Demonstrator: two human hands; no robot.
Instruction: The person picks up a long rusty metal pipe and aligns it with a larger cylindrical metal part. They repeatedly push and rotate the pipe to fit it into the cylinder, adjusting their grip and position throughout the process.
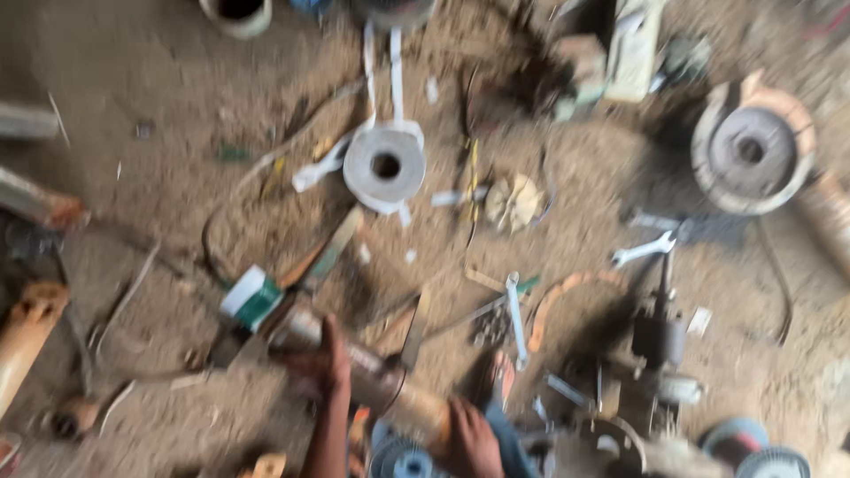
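Note:
The view is blurred by motion. A rusty brown metal cylinder point(390, 381) lies slanted over the dirt floor at the bottom centre. My left hand point(325, 361) wraps over its upper left part. My right hand point(469, 440) grips its lower right end. A toe of a foot point(498, 376) shows just right of the cylinder. A flat file-like bar point(414, 329) lies beside the cylinder, close to my left hand.
Scattered around are a white tape roll point(385, 164), two white spanners point(642, 250) point(514, 320), a small pale fan part point(513, 202), a green and white box point(251, 296), a dark motor assembly point(660, 341), a round metal disc point(753, 152) and an orange pipe point(27, 341).

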